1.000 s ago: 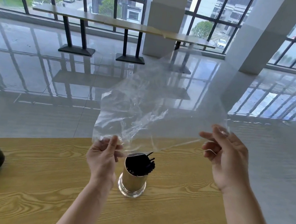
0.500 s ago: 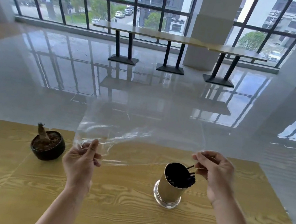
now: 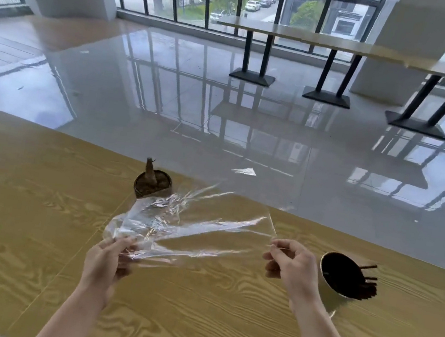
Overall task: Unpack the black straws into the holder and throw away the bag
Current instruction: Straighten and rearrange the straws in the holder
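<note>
The clear plastic bag [image 3: 191, 226] hangs empty and crumpled over the wooden table [image 3: 41, 201], stretched between both hands. My left hand [image 3: 105, 262] grips its wrinkled left end. My right hand [image 3: 292, 265] pinches its right corner between thumb and fingertips. To the right of my right hand stands the gold metal holder [image 3: 342, 277], filled with black straws [image 3: 367, 280] whose ends poke over its right rim.
A small dark pot with a brown stump [image 3: 153, 182] sits near the table's far edge, behind the bag. Beyond the table lies a glossy tiled floor [image 3: 225, 98], with long tables on black bases [image 3: 252, 76] along the windows.
The view has swung left and down, so the holder now sits far right. Both hands have lowered the bag toward the table, and it has crumpled at the left end.
</note>
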